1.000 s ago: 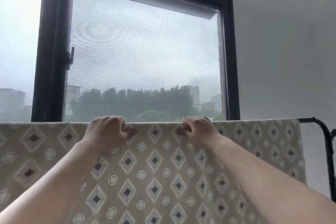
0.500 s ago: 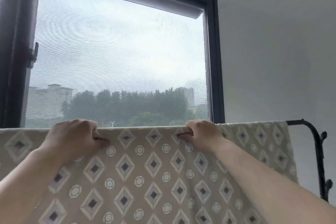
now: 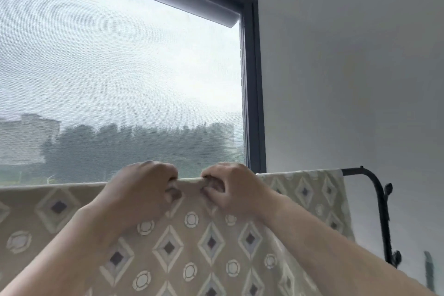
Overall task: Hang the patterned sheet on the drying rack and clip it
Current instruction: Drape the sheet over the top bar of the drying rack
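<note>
The patterned sheet [image 3: 192, 242], beige with diamonds and circles, hangs over the top bar of the black drying rack [image 3: 379, 199], whose bare right end curves downward. My left hand [image 3: 144, 190] and my right hand [image 3: 230, 187] sit close together at the sheet's top fold, fingers curled over the edge and gripping the cloth on the bar. No clip shows in either hand.
A large window with a dark frame [image 3: 252, 103] and a mesh screen stands just behind the rack. A plain grey wall [image 3: 348, 79] fills the right side. Small hooks [image 3: 388, 188] stick out from the rack's right post.
My left hand has slid right along the top edge until it is almost touching my right hand. The view has turned to the right.
</note>
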